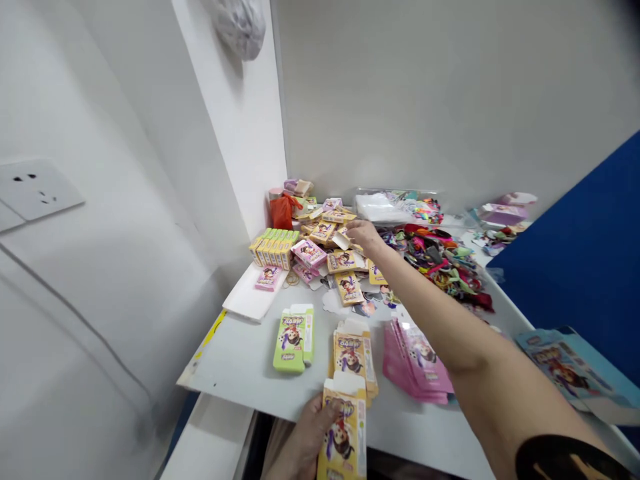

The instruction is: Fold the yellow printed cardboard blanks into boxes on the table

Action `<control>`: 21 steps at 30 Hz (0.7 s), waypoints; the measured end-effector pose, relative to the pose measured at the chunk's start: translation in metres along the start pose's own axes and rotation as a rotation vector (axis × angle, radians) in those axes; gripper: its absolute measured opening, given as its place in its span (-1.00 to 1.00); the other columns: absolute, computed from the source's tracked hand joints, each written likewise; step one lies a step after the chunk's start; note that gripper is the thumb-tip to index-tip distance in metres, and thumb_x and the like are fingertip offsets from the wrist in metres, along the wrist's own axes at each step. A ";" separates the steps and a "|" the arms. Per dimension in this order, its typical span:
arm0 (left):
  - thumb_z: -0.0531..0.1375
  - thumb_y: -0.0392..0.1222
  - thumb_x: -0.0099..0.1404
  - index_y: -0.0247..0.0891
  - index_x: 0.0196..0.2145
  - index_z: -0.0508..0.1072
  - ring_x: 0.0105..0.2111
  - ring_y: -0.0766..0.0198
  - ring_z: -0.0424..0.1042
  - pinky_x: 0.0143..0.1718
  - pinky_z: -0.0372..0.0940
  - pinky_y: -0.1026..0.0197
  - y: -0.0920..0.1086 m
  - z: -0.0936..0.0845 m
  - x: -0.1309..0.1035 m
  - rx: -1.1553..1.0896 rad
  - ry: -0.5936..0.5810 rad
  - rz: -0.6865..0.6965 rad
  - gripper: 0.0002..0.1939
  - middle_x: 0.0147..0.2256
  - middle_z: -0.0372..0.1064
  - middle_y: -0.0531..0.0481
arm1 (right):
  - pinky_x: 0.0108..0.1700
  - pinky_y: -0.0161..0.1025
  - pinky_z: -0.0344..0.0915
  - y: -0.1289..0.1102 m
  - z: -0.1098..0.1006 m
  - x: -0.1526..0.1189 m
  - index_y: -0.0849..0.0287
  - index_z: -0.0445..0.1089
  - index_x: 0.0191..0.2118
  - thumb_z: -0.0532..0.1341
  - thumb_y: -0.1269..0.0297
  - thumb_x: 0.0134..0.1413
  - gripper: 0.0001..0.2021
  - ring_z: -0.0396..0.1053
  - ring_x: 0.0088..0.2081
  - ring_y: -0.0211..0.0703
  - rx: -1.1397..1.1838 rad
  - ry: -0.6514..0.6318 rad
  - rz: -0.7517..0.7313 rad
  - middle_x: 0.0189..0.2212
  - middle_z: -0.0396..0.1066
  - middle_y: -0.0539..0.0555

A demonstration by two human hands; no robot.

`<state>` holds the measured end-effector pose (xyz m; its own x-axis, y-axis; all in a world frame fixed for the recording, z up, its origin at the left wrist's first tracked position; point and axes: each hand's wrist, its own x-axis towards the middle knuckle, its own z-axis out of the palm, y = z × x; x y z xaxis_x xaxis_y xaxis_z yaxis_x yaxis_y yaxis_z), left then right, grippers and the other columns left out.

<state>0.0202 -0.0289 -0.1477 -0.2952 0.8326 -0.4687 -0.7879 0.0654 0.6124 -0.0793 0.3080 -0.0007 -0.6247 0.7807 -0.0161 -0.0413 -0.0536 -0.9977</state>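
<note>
My left hand (314,427) is closed on a flat yellow card box (345,433) with a cartoon girl printed on it, its white top flap raised, at the table's front edge. My right hand (363,235) reaches far across the table, fingers closed at a small yellow box (343,239) with a white flap, on the pile of boxes. Part of that grip is hidden. Just beyond my left hand lies a stack of yellow boxes (350,350). A green box (294,339) lies left of it; pink packs (417,360) lie right, beneath my forearm.
Filled-looking boxes in a row (274,248) stand at the left on a white pad (250,293). A colourful heap of hair ties (440,260) spreads at the right. Behind it stands a clear tray (390,205). A blue package (570,367) lies at the right edge. Walls border the table.
</note>
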 end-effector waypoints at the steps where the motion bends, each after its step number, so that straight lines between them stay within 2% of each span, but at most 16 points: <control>1: 0.52 0.08 -0.02 -0.35 -0.18 0.59 -0.35 0.11 0.58 -0.25 0.39 0.19 -0.001 0.000 0.001 0.002 0.024 -0.003 -0.45 -0.31 0.62 -0.20 | -0.38 -0.31 0.21 -0.002 0.000 -0.012 0.23 0.41 -0.52 0.32 0.53 -0.07 -0.87 0.23 -0.51 -0.30 -0.050 -0.024 0.001 -0.63 0.28 -0.10; 4: 0.52 0.07 -0.02 -0.34 -0.28 0.57 -0.45 0.18 0.54 -0.38 0.36 0.25 -0.002 0.001 0.002 0.019 0.104 -0.009 -0.52 -0.40 0.60 -0.15 | -0.38 -0.28 0.18 0.002 -0.006 -0.068 0.19 0.48 -0.56 0.28 0.63 -0.28 -0.82 0.26 -0.51 -0.26 -0.167 -0.124 0.002 -0.63 0.36 -0.08; 6: 0.51 0.07 0.00 -0.34 -0.27 0.57 -0.46 0.17 0.54 -0.39 0.36 0.24 -0.001 0.002 0.001 0.024 0.143 -0.014 -0.53 -0.39 0.61 -0.15 | -0.32 -0.23 0.25 0.015 -0.013 -0.120 0.14 0.56 -0.49 0.29 0.60 -0.29 -0.78 0.36 -0.45 -0.16 -0.236 -0.188 0.001 -0.54 0.48 -0.03; 7: 0.51 0.07 0.01 -0.34 -0.26 0.56 -0.44 0.14 0.56 -0.38 0.37 0.22 0.001 0.004 0.000 0.022 0.160 -0.008 -0.52 -0.38 0.61 -0.17 | -0.25 -0.19 0.29 0.025 -0.018 -0.147 0.09 0.59 -0.43 0.29 0.55 -0.25 -0.77 0.41 -0.39 -0.10 -0.339 -0.235 -0.034 -0.47 0.53 0.00; 9: 0.51 0.09 0.01 -0.34 -0.21 0.56 -0.39 0.06 0.59 -0.32 0.41 0.17 0.006 0.008 -0.002 0.001 0.198 0.032 -0.48 -0.35 0.62 -0.19 | -0.07 -0.09 0.34 0.048 -0.026 -0.201 0.00 0.62 -0.24 0.28 0.43 -0.12 -0.71 0.48 -0.18 0.04 -0.461 -0.229 -0.118 -0.24 0.59 0.04; 12: 0.51 0.08 0.00 -0.31 -0.12 0.54 -0.26 -0.02 0.62 -0.18 0.44 0.08 0.015 0.017 -0.005 -0.024 0.249 0.150 -0.43 -0.28 0.63 -0.19 | 0.04 -0.02 0.35 0.085 -0.035 -0.263 -0.01 0.53 0.05 0.25 0.24 0.04 -0.60 0.47 -0.02 0.13 -0.461 -0.176 -0.120 -0.03 0.55 0.11; 14: 0.52 0.06 -0.01 -0.29 -0.07 0.52 -0.19 -0.05 0.61 -0.10 0.44 0.04 0.019 0.024 -0.007 -0.007 0.259 0.195 -0.39 -0.23 0.63 -0.19 | -0.04 -0.01 0.39 0.104 -0.036 -0.285 0.03 0.43 0.16 0.18 0.16 0.14 -0.54 0.50 -0.11 0.10 -0.397 -0.226 -0.029 -0.11 0.57 0.13; 16: 0.51 0.08 0.01 -0.27 -0.04 0.52 -0.14 -0.06 0.60 -0.05 0.44 0.02 0.019 0.029 -0.008 0.019 0.241 0.209 -0.37 -0.17 0.62 -0.20 | -0.07 -0.01 0.40 0.116 -0.035 -0.294 0.07 0.37 0.21 0.15 0.15 0.17 -0.50 0.51 -0.17 0.08 -0.331 -0.251 0.048 -0.17 0.58 0.12; 19: 0.45 0.15 0.09 -0.26 0.03 0.51 -0.02 -0.06 0.55 0.04 0.40 0.02 0.017 0.031 -0.009 0.017 0.170 0.219 -0.36 -0.02 0.57 -0.23 | -0.02 -0.01 0.39 0.121 -0.033 -0.292 0.09 0.40 0.16 0.21 0.15 0.09 -0.51 0.51 -0.11 0.10 -0.157 -0.176 0.100 -0.13 0.58 0.13; 21: 0.41 0.23 0.10 -0.30 0.03 0.53 0.02 -0.08 0.52 0.08 0.38 0.00 0.016 0.028 -0.011 -0.029 0.119 0.156 -0.32 -0.01 0.56 -0.26 | -0.07 -0.02 0.41 0.119 -0.034 -0.289 0.11 0.45 0.08 0.24 0.12 0.04 -0.54 0.52 -0.14 0.10 0.035 -0.201 0.158 -0.16 0.59 0.14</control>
<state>0.0261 -0.0212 -0.1148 -0.4756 0.7604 -0.4423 -0.7423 -0.0771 0.6656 0.1230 0.0968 -0.1173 -0.7678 0.6218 -0.1546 0.0442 -0.1893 -0.9809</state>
